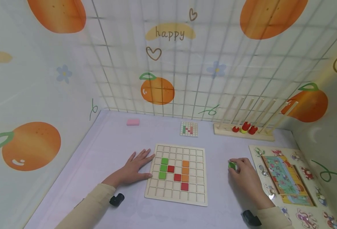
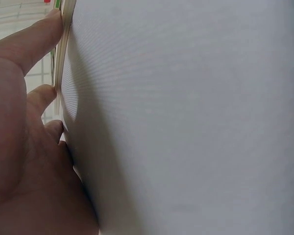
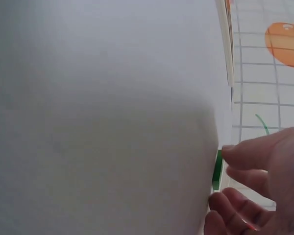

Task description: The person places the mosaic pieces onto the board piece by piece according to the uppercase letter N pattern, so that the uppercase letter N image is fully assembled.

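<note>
A wooden grid board (image 1: 177,197) lies flat on the table. On it sit three green tiles (image 1: 163,168), three red tiles (image 1: 177,177) in a diagonal and three orange tiles (image 1: 185,170) in a column. My left hand (image 1: 132,168) is spread flat at the board's left side, thumb and index fingertips against its edge; the left wrist view has that hand (image 2: 29,122) touching the board's rim (image 2: 64,49). Right of the board, my right hand (image 1: 244,175) pinches a green tile (image 1: 232,165) low over the table. The right wrist view also has the tile (image 3: 217,170) at the thumb.
Behind the board lies a small pattern card (image 1: 189,129), with a pink block (image 1: 132,122) farther left. A wooden peg rack (image 1: 243,135) holding red and yellow beads stands at the back right. A picture puzzle board (image 1: 291,181) lies right of my right hand.
</note>
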Motion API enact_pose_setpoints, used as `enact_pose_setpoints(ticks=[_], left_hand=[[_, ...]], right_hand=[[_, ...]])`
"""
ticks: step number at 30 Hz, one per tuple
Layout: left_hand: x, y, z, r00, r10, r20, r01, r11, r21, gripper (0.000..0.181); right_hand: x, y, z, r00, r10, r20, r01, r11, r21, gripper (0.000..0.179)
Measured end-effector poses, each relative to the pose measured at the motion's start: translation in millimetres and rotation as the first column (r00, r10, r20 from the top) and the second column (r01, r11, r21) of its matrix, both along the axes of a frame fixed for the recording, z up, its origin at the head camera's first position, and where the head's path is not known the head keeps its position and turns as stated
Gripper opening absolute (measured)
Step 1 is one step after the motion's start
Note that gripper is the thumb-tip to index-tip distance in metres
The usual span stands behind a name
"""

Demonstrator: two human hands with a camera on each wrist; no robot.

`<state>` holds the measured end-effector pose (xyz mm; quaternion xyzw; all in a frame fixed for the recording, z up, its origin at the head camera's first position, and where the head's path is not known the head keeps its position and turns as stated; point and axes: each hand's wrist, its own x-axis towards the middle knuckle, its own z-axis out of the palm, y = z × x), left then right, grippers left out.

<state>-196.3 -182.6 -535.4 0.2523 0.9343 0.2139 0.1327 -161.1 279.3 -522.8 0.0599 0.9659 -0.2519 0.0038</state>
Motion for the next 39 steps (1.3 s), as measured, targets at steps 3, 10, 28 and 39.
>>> enact_pose_setpoints(ticks=[3,10,28,39], left_hand=[[0.1,0.1,-0.6,1.0,0.001,0.001,-0.001,1.0,0.0,0.087],[0.3,-0.2,-0.2,1.0,0.0,-0.001,0.0,1.0,0.002,0.087],[0.6,-0.2,0.0,1.0,0.0,0.003,0.0,1.0,0.007,0.086],[0.6,-0.8,1.1,1.0,-0.002,-0.005,0.002,1.0,0.013,0.086]], right_hand=[[-0.8,1,-1.1,1.0,0.006,-0.007,-0.006,1.0,0.016,0.036],[-1.6,-2,0.3,0.999,0.049,0.01,-0.049,0.999,0.004,0.03],[1.3,-27,0.9,0.993,0.116,0.006,-0.116,0.993,-0.009,0.026],[2.7,-23,4.5,0.988,0.157,0.009,-0.157,0.988,-0.006,0.027]])
